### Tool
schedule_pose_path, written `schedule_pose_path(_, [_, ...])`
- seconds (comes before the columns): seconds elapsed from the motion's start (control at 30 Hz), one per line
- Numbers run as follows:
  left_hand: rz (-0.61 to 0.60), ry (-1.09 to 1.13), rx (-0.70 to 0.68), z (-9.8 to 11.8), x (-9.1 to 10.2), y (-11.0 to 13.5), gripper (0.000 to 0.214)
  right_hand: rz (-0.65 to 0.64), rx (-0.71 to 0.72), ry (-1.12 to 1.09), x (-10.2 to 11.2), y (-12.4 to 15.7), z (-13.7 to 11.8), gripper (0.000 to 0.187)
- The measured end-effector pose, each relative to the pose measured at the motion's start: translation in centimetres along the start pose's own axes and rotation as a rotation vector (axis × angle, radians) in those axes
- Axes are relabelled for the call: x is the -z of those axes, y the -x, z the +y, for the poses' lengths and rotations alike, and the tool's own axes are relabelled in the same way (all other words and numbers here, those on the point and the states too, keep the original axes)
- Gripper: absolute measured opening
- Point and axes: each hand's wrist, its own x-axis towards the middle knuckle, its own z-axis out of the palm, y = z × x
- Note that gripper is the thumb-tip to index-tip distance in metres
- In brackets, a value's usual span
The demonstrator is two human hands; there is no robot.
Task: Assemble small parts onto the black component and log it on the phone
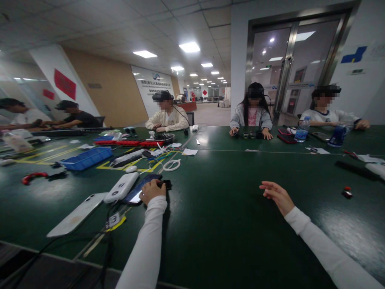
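Observation:
My left hand (152, 190) is curled into a fist on the green table (222, 188), its fingers closed round a small black object (166, 184) that I cannot name. It sits right beside a dark phone (141, 188) and a white power bank (121, 187). My right hand (276, 195) hovers just above the table to the right, fingers stretched out and loosely apart, holding nothing. Both arms wear white sleeves.
A white phone (76, 214) lies at the left with cables near the front edge. A blue tray (87, 157), a white cable coil (172, 165) and a red power strip (129, 142) lie further back. Several people sit round the table. A small red-and-black item (347, 192) lies at right.

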Motion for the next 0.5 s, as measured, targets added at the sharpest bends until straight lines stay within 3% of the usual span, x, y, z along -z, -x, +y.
schedule_pose_path(0.5, [-0.042, 0.043, -0.02, -0.27, -0.57, -0.41, 0.028, 0.004, 0.009, 0.0, 0.1, -0.24, 0.38, 0.04])
